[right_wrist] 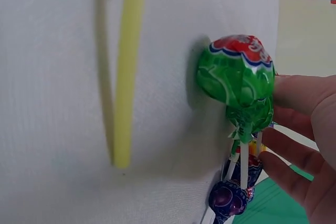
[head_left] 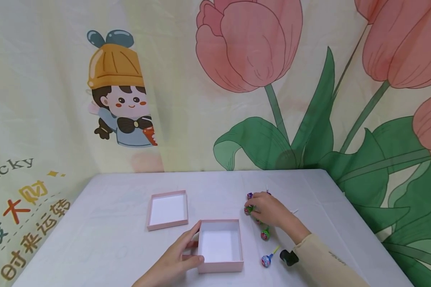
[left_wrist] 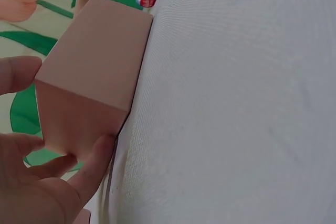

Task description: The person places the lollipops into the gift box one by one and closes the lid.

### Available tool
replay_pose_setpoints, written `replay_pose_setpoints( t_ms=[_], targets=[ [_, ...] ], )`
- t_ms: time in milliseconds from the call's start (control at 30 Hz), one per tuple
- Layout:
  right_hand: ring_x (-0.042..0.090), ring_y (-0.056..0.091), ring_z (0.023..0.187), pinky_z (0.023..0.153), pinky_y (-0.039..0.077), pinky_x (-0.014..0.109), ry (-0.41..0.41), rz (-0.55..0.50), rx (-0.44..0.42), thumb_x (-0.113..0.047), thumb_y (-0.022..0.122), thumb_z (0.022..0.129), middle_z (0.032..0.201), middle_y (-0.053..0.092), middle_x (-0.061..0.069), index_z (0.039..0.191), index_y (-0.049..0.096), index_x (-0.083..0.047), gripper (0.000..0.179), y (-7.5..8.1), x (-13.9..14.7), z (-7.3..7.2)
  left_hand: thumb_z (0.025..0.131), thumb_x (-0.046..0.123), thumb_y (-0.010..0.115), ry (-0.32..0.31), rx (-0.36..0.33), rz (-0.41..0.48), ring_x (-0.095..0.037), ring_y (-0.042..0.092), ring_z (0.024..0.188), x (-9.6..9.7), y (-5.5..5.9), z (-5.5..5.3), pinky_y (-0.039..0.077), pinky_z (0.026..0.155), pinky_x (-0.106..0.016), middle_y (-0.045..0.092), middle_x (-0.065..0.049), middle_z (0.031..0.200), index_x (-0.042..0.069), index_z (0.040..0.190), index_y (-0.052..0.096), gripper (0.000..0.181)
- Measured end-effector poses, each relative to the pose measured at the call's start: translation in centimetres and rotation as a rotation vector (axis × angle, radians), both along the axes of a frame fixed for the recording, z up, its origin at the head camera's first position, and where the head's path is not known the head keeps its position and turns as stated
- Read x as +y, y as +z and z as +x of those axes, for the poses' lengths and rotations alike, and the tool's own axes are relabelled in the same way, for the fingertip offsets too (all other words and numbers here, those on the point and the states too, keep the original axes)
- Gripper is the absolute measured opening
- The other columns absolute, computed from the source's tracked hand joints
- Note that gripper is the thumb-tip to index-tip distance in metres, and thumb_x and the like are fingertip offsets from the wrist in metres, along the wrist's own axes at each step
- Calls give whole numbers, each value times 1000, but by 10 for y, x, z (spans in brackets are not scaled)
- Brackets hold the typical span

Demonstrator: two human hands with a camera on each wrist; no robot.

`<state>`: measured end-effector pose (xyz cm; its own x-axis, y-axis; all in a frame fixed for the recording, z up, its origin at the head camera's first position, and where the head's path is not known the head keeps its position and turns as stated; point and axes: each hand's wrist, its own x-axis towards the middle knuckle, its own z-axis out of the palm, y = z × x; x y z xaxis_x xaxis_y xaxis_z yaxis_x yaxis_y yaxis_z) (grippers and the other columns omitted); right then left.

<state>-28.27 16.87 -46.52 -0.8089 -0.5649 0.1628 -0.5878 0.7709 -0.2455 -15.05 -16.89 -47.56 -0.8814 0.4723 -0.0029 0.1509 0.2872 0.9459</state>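
My left hand (head_left: 174, 255) grips the left side of a pink box (head_left: 220, 266), thumb at the front corner and fingers along the side and back corner. The box stands upright, its white inside facing up. In the left wrist view, fingertips press against the pink outer wall (left_wrist: 84, 56). My right hand (head_left: 269, 209) reaches over several wrapped lollipops to the right of the box and pinches a green-and-red lollipop (head_left: 249, 210). In the right wrist view a nearer green lollipop (right_wrist: 239, 74) partly hides the thumb; purple lollipops (right_wrist: 228, 198) lie beyond the fingers.
A shallow pink lid (head_left: 167, 210), white inside, lies behind and left of the box. Another green lollipop (head_left: 264, 234) and a blue lollipop (head_left: 266, 261) with a yellow stick (right_wrist: 128, 72) lie nearer me. A black device (head_left: 289, 258) sits at the right cuff. A printed curtain hangs behind the table.
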Motion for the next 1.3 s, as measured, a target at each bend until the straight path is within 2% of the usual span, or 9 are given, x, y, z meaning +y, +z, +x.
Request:
replay_pose_setpoints(
  t_ms=[167, 333, 467, 800, 1100, 1300],
  targets=[
    [11, 65, 93, 83, 60, 31, -18, 4, -10, -13, 85, 92, 104, 74, -3, 113, 82, -14, 22, -4, -3, -2, 104, 21, 67, -43, 15, 23, -50, 47, 142, -5, -2, -1, 52, 96, -25, 22, -32, 169, 15, 172, 15, 86],
    [8, 64, 92, 85, 59, 31, -27, -2, -22, -15, 85, 93, 103, 73, -6, 112, 82, -14, 20, -5, -5, -3, 105, 19, 66, -63, 1, 52, -50, 46, 143, -7, -5, -2, 52, 98, -25, 22, -31, 169, 17, 172, 14, 85],
    [9, 64, 91, 86, 59, 32, -25, -4, -37, -16, 84, 94, 103, 74, -5, 114, 81, -14, 20, -4, -6, -4, 105, 17, 65, -78, 21, 71, -52, 46, 142, -8, -6, -2, 53, 97, -25, 23, -34, 167, 15, 172, 13, 85],
    [7, 63, 92, 86, 59, 30, -43, -13, -91, -19, 83, 95, 105, 74, -7, 115, 81, -16, 20, 0, -6, -4, 103, 16, 68, -71, 2, 87, -50, 45, 142, -5, -6, 0, 54, 99, -26, 23, -29, 168, 16, 172, 16, 86],
    [7, 67, 94, 82, 58, 25, 33, -75, -51, -16, 81, 96, 102, 73, -9, 116, 79, -16, 20, 21, -10, 2, 104, 18, 68, -69, 5, 77, -50, 46, 142, -5, -6, 0, 54, 97, -25, 21, -30, 169, 16, 172, 16, 86],
    [7, 67, 93, 79, 58, 23, 49, -144, -91, -15, 80, 97, 101, 72, -10, 116, 79, -15, 20, 38, -16, 12, 104, 18, 68, -71, 11, 69, -51, 46, 142, -5, -7, 0, 53, 97, -25, 21, -31, 169, 15, 172, 15, 86]
  ],
)
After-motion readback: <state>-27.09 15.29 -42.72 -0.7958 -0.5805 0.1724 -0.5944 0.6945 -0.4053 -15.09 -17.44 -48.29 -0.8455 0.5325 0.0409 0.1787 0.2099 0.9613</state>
